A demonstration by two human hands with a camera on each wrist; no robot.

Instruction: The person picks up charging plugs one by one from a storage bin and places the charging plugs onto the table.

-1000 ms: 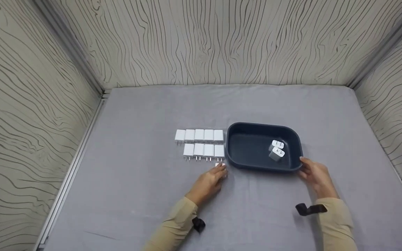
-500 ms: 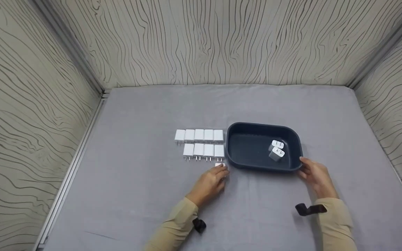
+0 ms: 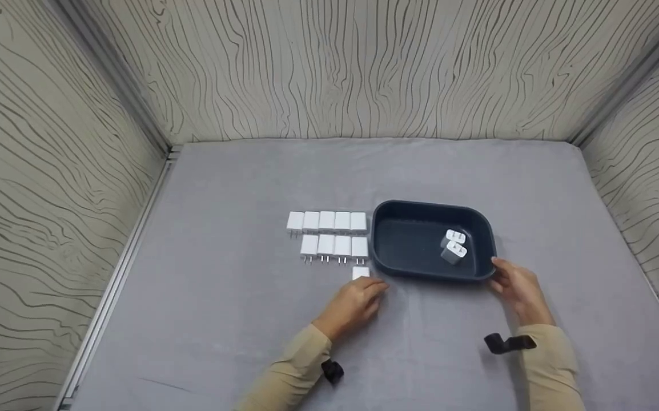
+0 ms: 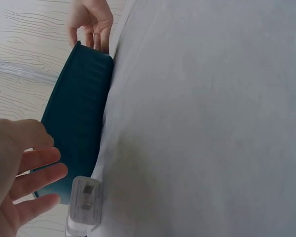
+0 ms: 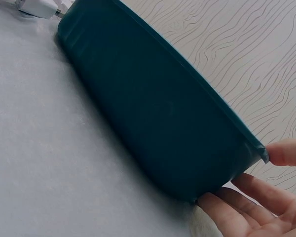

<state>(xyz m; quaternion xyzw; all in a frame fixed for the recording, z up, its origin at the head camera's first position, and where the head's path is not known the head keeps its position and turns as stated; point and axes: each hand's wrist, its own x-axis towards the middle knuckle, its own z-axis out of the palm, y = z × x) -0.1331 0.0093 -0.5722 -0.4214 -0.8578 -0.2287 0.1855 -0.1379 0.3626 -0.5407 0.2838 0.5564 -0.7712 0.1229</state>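
Observation:
In the head view, a white plug-in charger [image 3: 360, 272] lies on the cloth in front of two rows of like ones. My left hand [image 3: 350, 303] hovers just in front of it, partly overlapping it. The left wrist view shows those fingers [image 4: 39, 180] loosely spread and holding nothing, with the charger's end face [image 4: 86, 201] apart from them. With thumb at the rim and fingers under the near right corner, my right hand [image 3: 519, 290] grips a dark blue basin [image 3: 404, 248]. Inside the basin, two white chargers [image 3: 454, 251] stand prongs up towards its right side.
Back row of chargers [image 3: 326, 221] and second row [image 3: 334, 246] lie side by side left of the basin, prongs facing me. Grey cloth [image 3: 221, 285] covers the table. Wood-patterned panels [image 3: 335, 68] enclose it at the back and sides.
My left hand has let go of the front charger and shifted slightly right and towards me, baring more of it. The right hand and basin have not moved.

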